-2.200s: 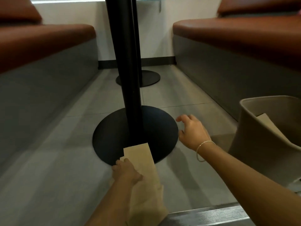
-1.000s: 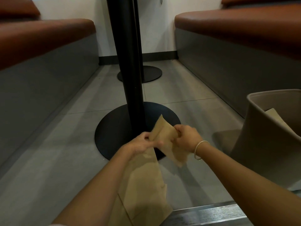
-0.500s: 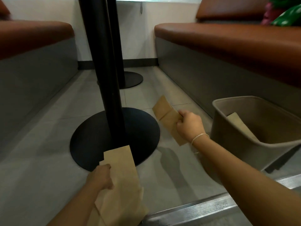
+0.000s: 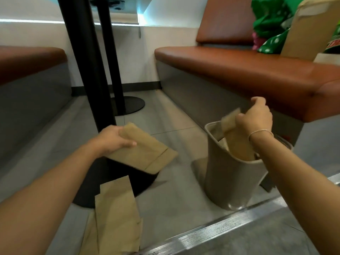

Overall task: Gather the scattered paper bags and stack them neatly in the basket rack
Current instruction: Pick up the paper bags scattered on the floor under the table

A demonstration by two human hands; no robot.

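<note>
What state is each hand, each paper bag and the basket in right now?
Left hand: holds a flat bag above the floor.
Right hand: pinches a bag, lower end inside the basket.
Basket: upright on the floor, bags inside.
Floor bags: lying flat, overlapping, not yet gathered.

Matt brown paper bags point(image 4: 117, 214), smooth plastic basket point(image 4: 228, 181), glossy leather-look bench point(image 4: 239, 70), ribbed metal strip point(image 4: 220, 229)
</note>
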